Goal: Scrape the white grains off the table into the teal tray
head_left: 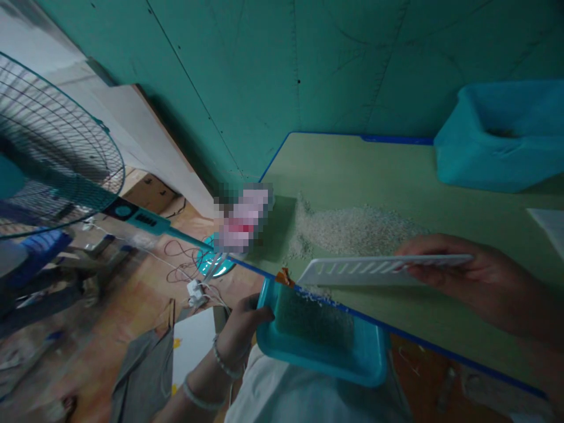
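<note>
My left hand (240,329) grips the left rim of a shallow teal tray (365,361), held just below the table's blue front edge; small pale grains lie in the tray. My right hand (445,267) holds a long white slotted plastic strip (379,269) flat over the green tabletop (352,170), its left end near the table edge above the tray. A spread of small whitish grains (348,229) lies on the table just behind the strip. Bracelets circle my left wrist.
A blue plastic bin (502,135) stands at the table's back right. A white sheet (550,226) lies at the right edge. A standing fan (53,153) is at the left over a cluttered floor with cables. A teal wall rises behind the table.
</note>
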The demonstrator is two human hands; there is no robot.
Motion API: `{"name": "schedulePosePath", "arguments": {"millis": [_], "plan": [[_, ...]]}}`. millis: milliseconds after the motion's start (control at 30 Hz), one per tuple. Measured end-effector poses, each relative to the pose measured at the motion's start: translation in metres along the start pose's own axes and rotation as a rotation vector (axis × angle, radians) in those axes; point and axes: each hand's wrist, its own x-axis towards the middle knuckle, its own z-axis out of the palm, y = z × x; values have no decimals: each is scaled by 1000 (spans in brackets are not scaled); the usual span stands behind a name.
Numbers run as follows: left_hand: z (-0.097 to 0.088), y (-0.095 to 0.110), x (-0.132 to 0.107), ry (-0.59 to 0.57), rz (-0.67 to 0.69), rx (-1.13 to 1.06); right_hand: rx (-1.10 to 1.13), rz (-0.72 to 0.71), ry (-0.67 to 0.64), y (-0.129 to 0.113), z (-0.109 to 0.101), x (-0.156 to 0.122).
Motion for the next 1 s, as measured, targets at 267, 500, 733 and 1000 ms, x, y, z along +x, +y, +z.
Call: {"name": "schedulePosePath", "arguments": {"millis": [267,500,733,1000], "plan": [[0,-1,-1,41,-3,16,195,298,105,0,-1,8],[0,-1,0,22,11,24,255,348,64,8,2,13],[-3,-3,3,4,16,9,215,387,19,4,6,14],[-3,-5,2,-19,26,3,214,402,-65,9,7,16]]}}
